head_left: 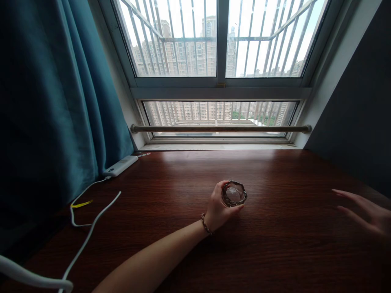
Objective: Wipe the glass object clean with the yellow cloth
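— What does the head camera show on the near side?

— A dark wooden desk (pixel 275 252) running up to a window (pixel 218 44). The left hand (pixel 218 209) reaches out over the middle of it and is wrapped around a small faceted glass (pixel 233 193). The thumb curls along the near side of the rim, the other fingers cup the far left side. The glass stands upright on the wood, seen from above, roughly at the centre of the desk.

— So that hand has it firmly?

— The fingers are closed about it, touching the glass on both sides. A beaded bracelet (pixel 206 224) sits on that wrist.

— And the other hand?

— The right hand (pixel 368 211) comes in at the right edge, fingers spread and held out flat, holding nothing. It hovers just over the desk, well apart from the glass. I cannot tell whether it touches the wood.

— What else is about?

— A white power bank (pixel 120 166) lies at the far left of the desk, beside a teal curtain (pixel 51 114). A white cable (pixel 91 228) trails from it toward the near left corner, with a small yellow tie (pixel 82 204) on it. A metal rail (pixel 220 129) crosses the lower window, and tower blocks show through the bars outside.
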